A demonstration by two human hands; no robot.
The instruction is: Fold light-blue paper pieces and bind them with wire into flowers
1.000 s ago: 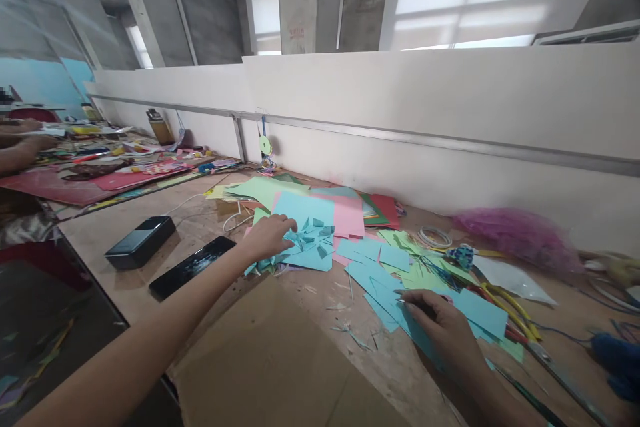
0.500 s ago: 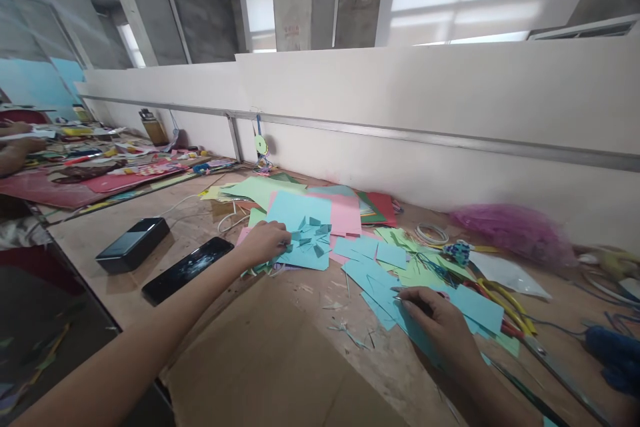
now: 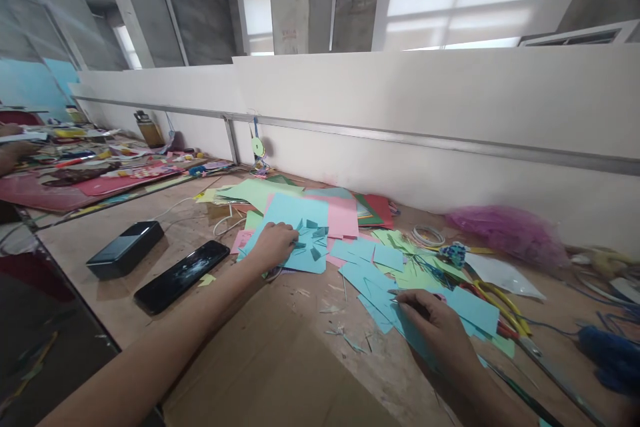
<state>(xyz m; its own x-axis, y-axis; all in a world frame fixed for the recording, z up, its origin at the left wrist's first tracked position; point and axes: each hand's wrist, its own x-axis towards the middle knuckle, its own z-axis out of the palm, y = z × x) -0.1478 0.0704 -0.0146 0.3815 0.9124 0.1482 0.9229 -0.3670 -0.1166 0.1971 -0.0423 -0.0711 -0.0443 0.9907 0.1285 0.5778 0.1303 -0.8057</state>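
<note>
My left hand (image 3: 276,245) rests on a light blue paper sheet (image 3: 307,213), fingers curled and close together. Its fingertips are at the small folded blue paper pieces (image 3: 314,240) lying on that sheet. Whatever those fingers grip, if anything, is hidden. My right hand (image 3: 434,320) is closed in a pinch, with the thin dark tip of a small pointed tool (image 3: 394,295) sticking out past the thumb and forefinger. It hovers at or touches the overlapping blue paper cards (image 3: 367,280); contact cannot be made out.
A black phone (image 3: 183,275) and a black box-shaped device (image 3: 126,250) lie at left. Cardboard (image 3: 270,360) covers the front. Yellow-handled scissors (image 3: 505,303), green paper scraps (image 3: 415,273) and a pink plastic bag (image 3: 505,230) are at right. Another person's hand (image 3: 15,153) shows far left.
My left hand has shifted right over the blue sheet, closer to the folded pieces. A small yellow-green scrap now shows beside the phone. My right hand stays nearly still; the view has shifted slightly.
</note>
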